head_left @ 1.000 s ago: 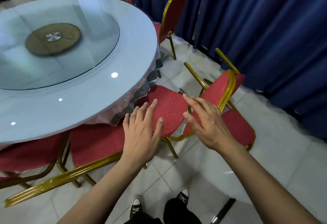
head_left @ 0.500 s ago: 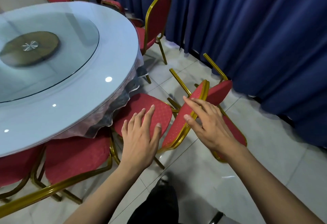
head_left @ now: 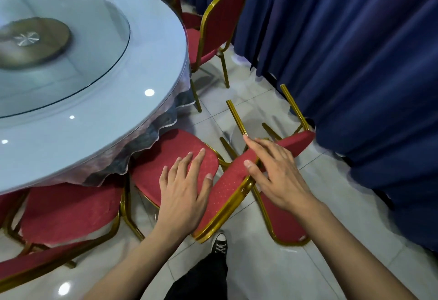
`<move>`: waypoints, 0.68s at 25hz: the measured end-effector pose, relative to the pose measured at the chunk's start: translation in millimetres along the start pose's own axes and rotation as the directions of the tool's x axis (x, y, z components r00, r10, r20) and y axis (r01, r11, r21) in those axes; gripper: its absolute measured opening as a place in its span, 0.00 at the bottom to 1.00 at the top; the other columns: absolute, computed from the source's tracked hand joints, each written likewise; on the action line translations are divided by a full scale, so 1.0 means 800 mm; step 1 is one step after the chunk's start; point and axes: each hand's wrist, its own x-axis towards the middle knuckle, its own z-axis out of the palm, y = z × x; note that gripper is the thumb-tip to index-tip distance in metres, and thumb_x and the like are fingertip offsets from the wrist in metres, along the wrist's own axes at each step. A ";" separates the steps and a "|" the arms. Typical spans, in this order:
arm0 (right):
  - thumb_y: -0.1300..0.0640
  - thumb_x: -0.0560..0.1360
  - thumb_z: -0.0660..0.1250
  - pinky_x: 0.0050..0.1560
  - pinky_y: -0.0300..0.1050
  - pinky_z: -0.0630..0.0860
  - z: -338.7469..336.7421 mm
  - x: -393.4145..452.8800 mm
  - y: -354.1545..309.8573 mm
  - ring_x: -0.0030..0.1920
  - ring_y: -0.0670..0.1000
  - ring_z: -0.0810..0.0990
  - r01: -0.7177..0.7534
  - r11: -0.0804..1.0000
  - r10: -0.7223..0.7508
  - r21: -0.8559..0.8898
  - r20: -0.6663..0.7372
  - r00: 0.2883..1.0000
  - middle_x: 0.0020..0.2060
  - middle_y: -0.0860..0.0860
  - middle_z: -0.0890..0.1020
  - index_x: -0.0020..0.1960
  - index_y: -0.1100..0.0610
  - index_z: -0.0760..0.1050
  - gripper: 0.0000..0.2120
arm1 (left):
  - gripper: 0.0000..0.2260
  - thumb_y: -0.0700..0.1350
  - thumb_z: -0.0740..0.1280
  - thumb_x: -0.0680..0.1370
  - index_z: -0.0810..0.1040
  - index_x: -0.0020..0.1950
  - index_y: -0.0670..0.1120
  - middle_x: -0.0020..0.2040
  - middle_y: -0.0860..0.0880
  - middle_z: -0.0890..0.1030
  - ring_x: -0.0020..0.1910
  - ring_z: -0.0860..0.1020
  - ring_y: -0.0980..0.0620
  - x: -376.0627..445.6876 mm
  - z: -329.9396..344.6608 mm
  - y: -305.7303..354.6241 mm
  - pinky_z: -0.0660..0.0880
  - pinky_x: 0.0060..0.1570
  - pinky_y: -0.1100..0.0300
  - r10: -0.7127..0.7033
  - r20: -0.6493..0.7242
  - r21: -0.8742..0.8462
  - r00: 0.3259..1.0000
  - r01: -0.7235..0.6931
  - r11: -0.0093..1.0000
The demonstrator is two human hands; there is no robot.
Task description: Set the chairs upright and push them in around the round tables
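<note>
Hands (head_left: 278, 174) open; chair (head_left: 227, 193) apparently unlabelled

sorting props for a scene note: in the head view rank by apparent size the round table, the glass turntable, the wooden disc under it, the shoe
1. round table
2. glass turntable
3. wooden disc
4. shoe

The shoe lies nearer the camera, yet looks smallest.

Even overhead light: small white glare spots on the glass tabletop (head_left: 94, 100) left of the left hand (head_left: 183, 190) and on the floor tile (head_left: 64, 288) below it. Soft shadows. Wide-angle bending at edges; slight blur, perhaps motion, beyond the right hand (head_left: 275, 171).
</note>
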 end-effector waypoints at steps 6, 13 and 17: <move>0.33 0.83 0.44 0.79 0.55 0.54 -0.001 0.059 0.030 0.76 0.46 0.60 0.123 0.992 -0.123 0.005 0.098 0.988 0.77 0.46 0.64 0.81 0.34 0.47 0.28 | 0.29 0.65 0.41 0.81 0.49 0.82 0.60 0.81 0.52 0.59 0.81 0.54 0.50 0.036 0.009 0.015 0.47 0.78 0.43 -0.102 -0.045 0.066 0.994 0.105 0.992; 0.34 0.83 0.47 0.76 0.47 0.51 0.036 0.107 0.041 0.75 0.46 0.60 0.321 0.945 -0.327 0.063 0.166 0.930 0.75 0.47 0.67 0.82 0.37 0.52 0.28 | 0.29 0.64 0.41 0.81 0.49 0.82 0.61 0.82 0.53 0.57 0.81 0.52 0.50 0.007 0.013 0.011 0.44 0.79 0.46 -0.332 -0.166 0.097 0.928 0.351 0.931; 0.33 0.82 0.43 0.80 0.51 0.51 0.048 0.129 0.048 0.77 0.48 0.60 0.444 0.890 -0.454 0.104 0.304 0.838 0.77 0.47 0.65 0.81 0.35 0.48 0.28 | 0.29 0.65 0.39 0.80 0.47 0.82 0.62 0.82 0.53 0.56 0.81 0.50 0.51 -0.018 0.034 0.035 0.45 0.79 0.46 -0.485 -0.223 0.051 0.846 0.507 0.861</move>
